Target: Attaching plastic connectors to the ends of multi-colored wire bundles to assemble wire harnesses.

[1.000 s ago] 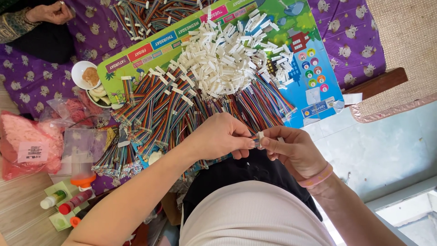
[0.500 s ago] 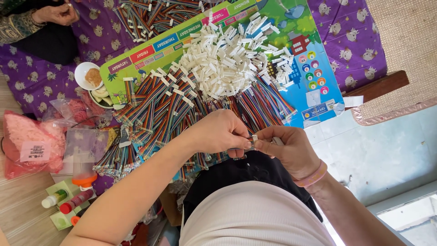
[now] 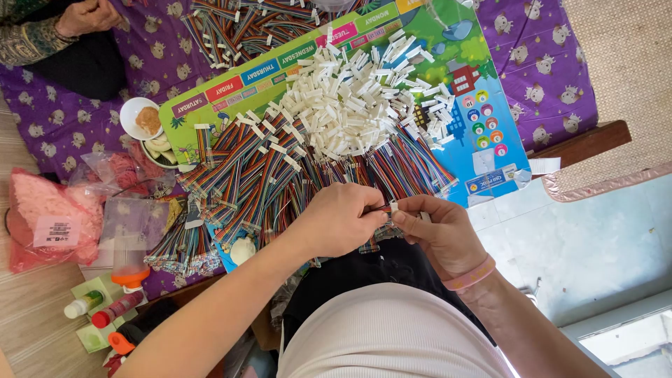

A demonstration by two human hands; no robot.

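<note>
Crowding both hands, rainbow cable bundles fan beneath white connectors

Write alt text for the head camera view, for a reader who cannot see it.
Seen from above, a person's left hand and right hand meet over a small white connector on a multicoloured wire. Beyond them lies a pile of rainbow ribbon cables with white plugs on a colourful board, with bottles and a pink bag to the left.
</note>
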